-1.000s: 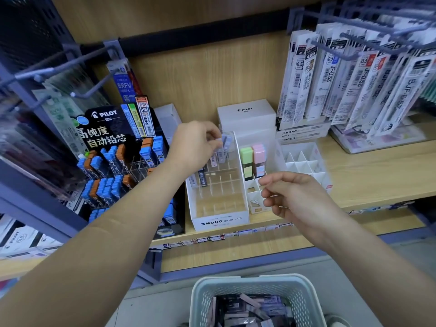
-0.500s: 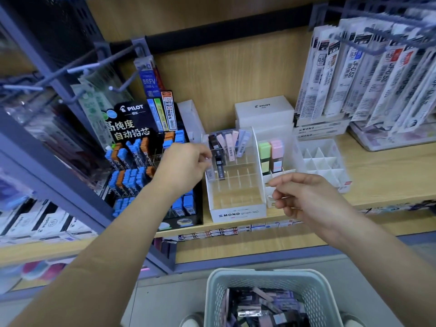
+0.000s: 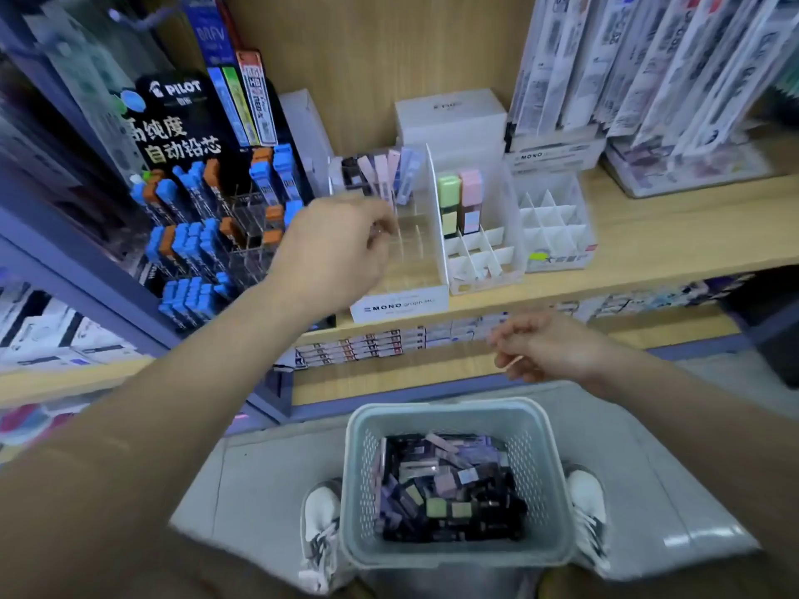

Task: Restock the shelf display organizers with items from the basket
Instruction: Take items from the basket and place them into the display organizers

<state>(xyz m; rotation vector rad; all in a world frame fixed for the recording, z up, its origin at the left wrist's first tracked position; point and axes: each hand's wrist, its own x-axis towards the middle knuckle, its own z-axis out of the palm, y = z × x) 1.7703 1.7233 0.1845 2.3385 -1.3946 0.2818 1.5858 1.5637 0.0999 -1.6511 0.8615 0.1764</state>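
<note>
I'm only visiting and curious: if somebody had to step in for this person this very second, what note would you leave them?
Left hand: curled over the MONO organizer; blur hides whether it holds anything.
Right hand: loosely curled, seemingly empty, in front of the shelf.
Done: a back row of slim cases stands in the MONO organizer; two pastel items stand in the white organizer beside it.
Left: the front rows of both and the whole grid organizer are unfilled. The basket on the floor holds many loose cases.
</note>
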